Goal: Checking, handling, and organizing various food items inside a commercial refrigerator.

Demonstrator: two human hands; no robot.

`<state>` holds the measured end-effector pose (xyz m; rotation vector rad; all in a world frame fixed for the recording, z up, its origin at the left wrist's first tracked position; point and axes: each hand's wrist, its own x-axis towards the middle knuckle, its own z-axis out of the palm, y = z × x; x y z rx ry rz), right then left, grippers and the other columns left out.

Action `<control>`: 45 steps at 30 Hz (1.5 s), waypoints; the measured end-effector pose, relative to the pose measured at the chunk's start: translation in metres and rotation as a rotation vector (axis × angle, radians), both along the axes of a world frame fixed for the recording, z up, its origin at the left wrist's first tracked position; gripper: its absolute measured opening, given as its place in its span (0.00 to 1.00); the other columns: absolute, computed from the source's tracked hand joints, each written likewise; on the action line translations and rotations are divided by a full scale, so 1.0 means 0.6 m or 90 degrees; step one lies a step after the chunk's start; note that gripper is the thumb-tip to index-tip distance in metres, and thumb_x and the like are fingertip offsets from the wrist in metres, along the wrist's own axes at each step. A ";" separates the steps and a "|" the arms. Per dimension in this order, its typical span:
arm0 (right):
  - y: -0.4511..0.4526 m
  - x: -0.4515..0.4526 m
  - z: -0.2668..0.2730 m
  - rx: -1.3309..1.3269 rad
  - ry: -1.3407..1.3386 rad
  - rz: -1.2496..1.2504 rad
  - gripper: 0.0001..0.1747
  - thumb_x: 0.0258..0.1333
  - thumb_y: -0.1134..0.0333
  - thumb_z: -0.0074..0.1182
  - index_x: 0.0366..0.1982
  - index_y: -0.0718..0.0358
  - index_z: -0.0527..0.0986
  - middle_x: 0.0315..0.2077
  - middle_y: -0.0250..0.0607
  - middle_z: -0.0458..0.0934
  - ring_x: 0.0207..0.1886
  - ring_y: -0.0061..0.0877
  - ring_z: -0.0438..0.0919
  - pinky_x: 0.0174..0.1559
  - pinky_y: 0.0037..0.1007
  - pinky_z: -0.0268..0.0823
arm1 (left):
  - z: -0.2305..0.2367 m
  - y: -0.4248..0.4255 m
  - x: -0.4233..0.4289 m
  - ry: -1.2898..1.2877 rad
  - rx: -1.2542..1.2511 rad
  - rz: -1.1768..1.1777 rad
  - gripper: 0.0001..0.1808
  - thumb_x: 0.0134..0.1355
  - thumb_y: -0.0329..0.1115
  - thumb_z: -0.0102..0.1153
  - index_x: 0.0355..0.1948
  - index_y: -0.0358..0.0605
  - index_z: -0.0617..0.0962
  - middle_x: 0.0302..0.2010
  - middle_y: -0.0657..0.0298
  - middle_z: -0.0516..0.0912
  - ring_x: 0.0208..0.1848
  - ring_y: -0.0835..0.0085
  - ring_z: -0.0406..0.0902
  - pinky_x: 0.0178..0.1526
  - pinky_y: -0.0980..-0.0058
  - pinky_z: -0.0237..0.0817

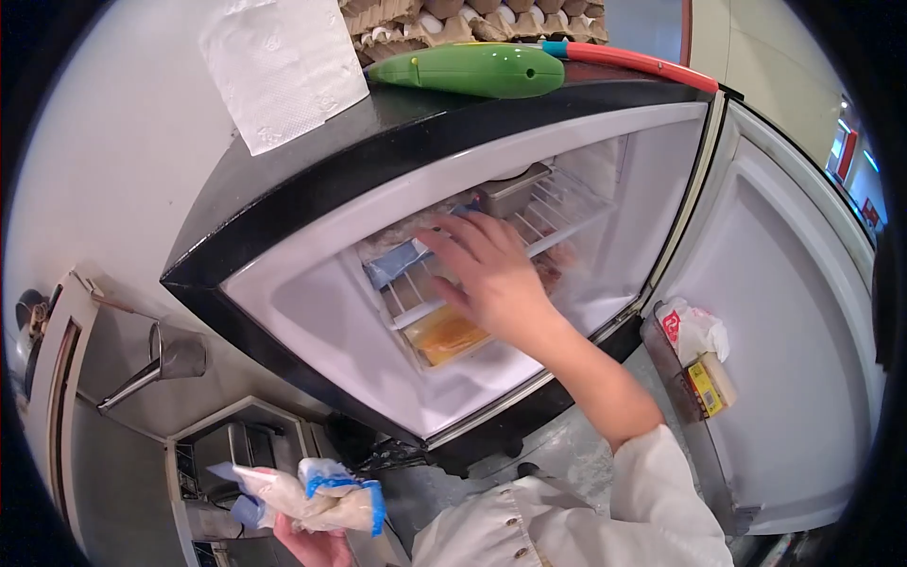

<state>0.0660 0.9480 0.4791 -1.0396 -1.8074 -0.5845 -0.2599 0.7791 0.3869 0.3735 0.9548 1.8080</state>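
Note:
My left hand (315, 544), low at the left, holds clear plastic bags with blue markings (319, 500) and pale contents. Inside the freezer compartment (319, 319), my right hand (492, 276) reaches over the wire shelf (570, 232) with its fingers apart. A blue plastic packet (398, 264) lies on the shelf just left of those fingers; part of it is hidden behind them. Deeper on the shelf stands a metal pan (509, 202). Beneath the shelf sits a container of yellow-orange food (446, 337), partly covered by my hand.
The freezer door (793, 305) stands open at the right, its rack holding a white plastic bag (693, 329) and a yellow box (705, 388). On the fridge top are a green device (475, 69), paper towel (283, 74) and egg trays (482, 28). A metal strainer (181, 354) hangs left.

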 end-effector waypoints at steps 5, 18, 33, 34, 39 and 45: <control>0.121 -0.025 -0.022 -0.074 -0.157 -0.173 0.15 0.51 0.68 0.50 0.42 0.56 0.78 0.33 0.41 0.81 0.42 0.39 0.79 0.49 0.42 0.68 | -0.032 -0.009 -0.032 0.089 -0.020 -0.019 0.33 0.62 0.56 0.47 0.63 0.49 0.65 0.53 0.57 0.77 0.48 0.61 0.80 0.32 0.63 0.81; 0.082 0.004 0.005 -0.152 0.088 -0.078 0.18 0.34 0.76 0.54 0.35 0.59 0.81 0.32 0.43 0.81 0.37 0.39 0.80 0.39 0.39 0.73 | -0.079 -0.021 -0.085 0.069 -0.047 -0.035 0.34 0.60 0.54 0.56 0.62 0.47 0.68 0.53 0.57 0.79 0.50 0.62 0.79 0.42 0.66 0.75; -0.077 0.100 -0.050 -0.066 0.217 0.206 0.20 0.46 0.67 0.68 0.41 0.69 0.78 0.38 0.45 0.82 0.43 0.34 0.81 0.50 0.32 0.71 | -0.060 -0.003 -0.046 0.013 -0.005 0.005 0.32 0.61 0.51 0.51 0.63 0.47 0.66 0.58 0.55 0.73 0.55 0.56 0.75 0.38 0.56 0.81; -0.095 0.102 -0.077 -0.160 0.369 0.316 0.25 0.47 0.65 0.68 0.47 0.68 0.76 0.46 0.46 0.79 0.51 0.34 0.77 0.56 0.32 0.66 | -0.079 0.001 -0.051 -0.038 -0.005 0.012 0.31 0.61 0.50 0.51 0.62 0.46 0.66 0.58 0.55 0.73 0.57 0.56 0.74 0.38 0.54 0.80; -0.170 0.195 -0.185 -0.181 0.722 0.376 0.38 0.51 0.70 0.64 0.62 0.67 0.61 0.59 0.43 0.67 0.61 0.38 0.68 0.66 0.45 0.53 | -0.073 0.023 -0.026 0.039 0.017 -0.102 0.32 0.64 0.51 0.47 0.63 0.42 0.65 0.58 0.55 0.74 0.56 0.59 0.76 0.46 0.54 0.77; -0.171 0.190 -0.195 -0.233 0.848 0.473 0.38 0.56 0.64 0.61 0.64 0.65 0.58 0.61 0.42 0.65 0.64 0.36 0.63 0.65 0.46 0.54 | -0.086 0.032 -0.018 0.041 0.009 -0.076 0.27 0.67 0.43 0.44 0.59 0.34 0.65 0.56 0.49 0.75 0.55 0.55 0.76 0.49 0.50 0.74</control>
